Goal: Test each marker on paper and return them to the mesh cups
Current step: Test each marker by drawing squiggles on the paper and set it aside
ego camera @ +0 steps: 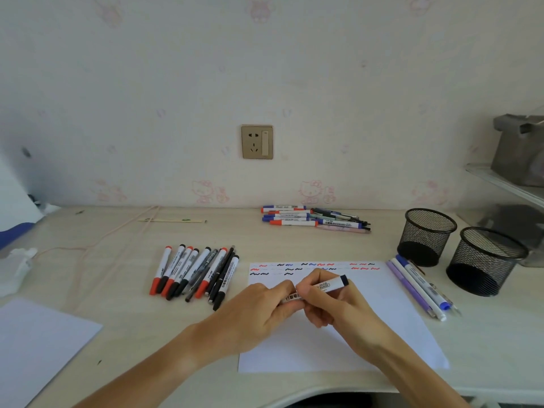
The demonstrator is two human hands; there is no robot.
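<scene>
White marker (321,287) with dark end cap – gripped by both left hand (262,309) and right hand (326,301) over the paper (391,313); mesh cups (426,234) at 2 o'clock on the counter (117,290).

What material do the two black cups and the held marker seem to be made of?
Both mesh cups look like metal wire mesh with a matte black coat: the walls show a fine see-through grid under a solid rim. The marker that both the left hand and the right hand grip looks like smooth white plastic with a dark end, probably glossy.
</scene>
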